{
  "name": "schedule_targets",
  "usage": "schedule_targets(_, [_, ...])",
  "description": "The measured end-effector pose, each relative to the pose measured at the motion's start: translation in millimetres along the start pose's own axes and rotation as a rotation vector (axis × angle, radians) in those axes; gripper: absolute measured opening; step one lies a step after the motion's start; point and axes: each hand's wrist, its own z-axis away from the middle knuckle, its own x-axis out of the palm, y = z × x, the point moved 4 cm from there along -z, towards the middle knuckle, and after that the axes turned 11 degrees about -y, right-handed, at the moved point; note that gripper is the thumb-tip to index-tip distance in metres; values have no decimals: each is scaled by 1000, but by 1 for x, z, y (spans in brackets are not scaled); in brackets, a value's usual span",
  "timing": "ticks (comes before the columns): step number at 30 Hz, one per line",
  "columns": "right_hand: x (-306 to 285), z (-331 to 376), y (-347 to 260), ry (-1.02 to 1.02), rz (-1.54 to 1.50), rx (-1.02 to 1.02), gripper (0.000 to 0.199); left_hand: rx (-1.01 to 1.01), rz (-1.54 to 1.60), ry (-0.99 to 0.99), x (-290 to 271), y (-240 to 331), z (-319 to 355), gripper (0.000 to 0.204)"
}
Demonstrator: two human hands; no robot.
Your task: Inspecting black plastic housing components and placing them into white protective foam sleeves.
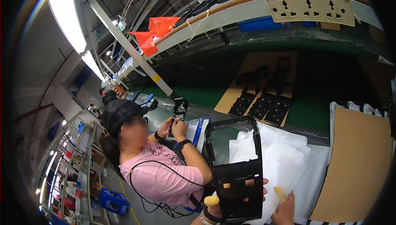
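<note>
My left hand [214, 211], with a yellow finger cot on its thumb, grips a black plastic frame [240, 192] by its lower part. The frame stands tilted up, with a large rectangular opening at the top and small cut-outs below. Fingertips show past its right edge. To the right, my right hand [284, 211] also has a yellow finger cot. It pinches a thin white sheet or sleeve [284, 159] at its near edge; the fingers behind it are hidden. More white sheets lie beneath, on the table.
At left a co-worker [161, 179] in a pink shirt handles a small black part [180, 108]. Black panels [259, 106] lie on cardboard [229, 101] across the bench. Cardboard [354, 163] stands at right. A socket strip [311, 9] hangs from the shelf above.
</note>
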Motion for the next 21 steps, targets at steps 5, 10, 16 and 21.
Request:
schedule_targets(5, [4,2,6,-38,1,36,52,71,-46,-39,6,5,-6,88])
schedule_targets(10, [2,-1,2,-57,8,18,51,154,147,-190,10,27,-20,102])
schedule_targets(16, [9,-3,12,-112,-11,134,51,345,-592,135,20,43,-41,72])
schedule_targets(21, [8,-3,7,-100,-43,165,49,336,-471,235,9,46,-48,69])
